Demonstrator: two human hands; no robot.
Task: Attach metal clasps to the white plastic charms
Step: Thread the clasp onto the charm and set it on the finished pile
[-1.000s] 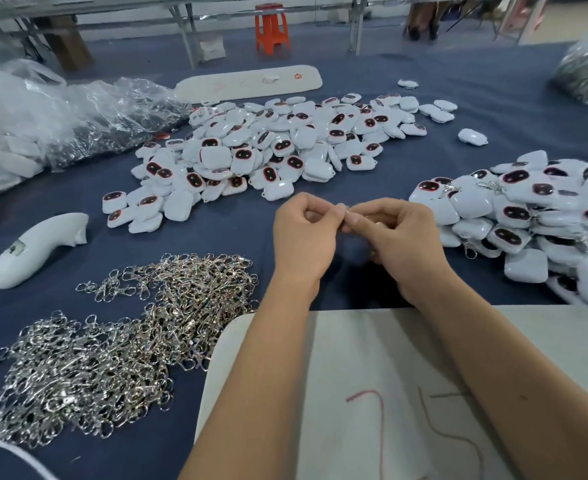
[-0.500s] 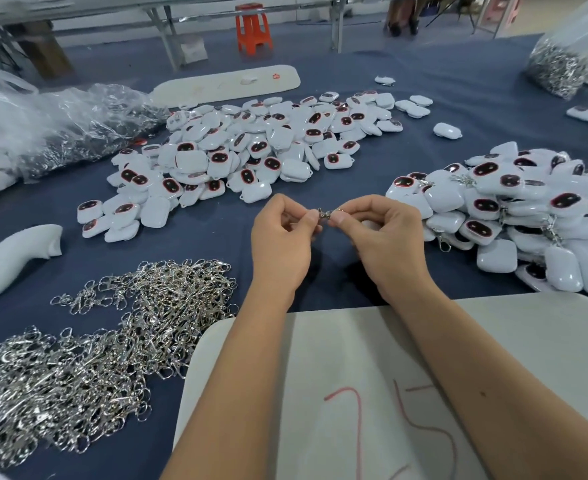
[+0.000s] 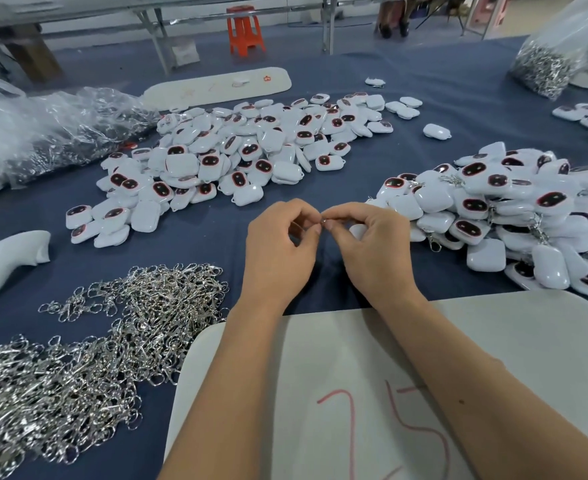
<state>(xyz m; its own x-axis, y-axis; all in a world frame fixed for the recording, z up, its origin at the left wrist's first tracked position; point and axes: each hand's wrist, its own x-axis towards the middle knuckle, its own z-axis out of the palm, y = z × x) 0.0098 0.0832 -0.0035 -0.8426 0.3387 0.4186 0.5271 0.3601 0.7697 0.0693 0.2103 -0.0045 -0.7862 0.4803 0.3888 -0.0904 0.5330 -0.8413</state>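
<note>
Far left on the blue-cloth worktop (image 3: 458,98): tangled heap of silver metal clasps (image 3: 88,344), bare white plastic charms (image 3: 251,147) behind. Centre: left hand (image 3: 280,251) and right hand (image 3: 372,247), fingertips now touching again after parting, pinching one small clasp (image 3: 324,221), charm partly hidden under right palm. Likely mid-fastening; finished pile (image 3: 514,209) waiting right.

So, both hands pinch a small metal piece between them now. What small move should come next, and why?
Probably hook the clasp onto the white charm partly hidden under the right hand. The left hand and the right hand meet fingertip to fingertip on the small metal piece, and the charm pile on the right already carries clasps. Whether the clasp is already through the loop cannot be seen.
</note>
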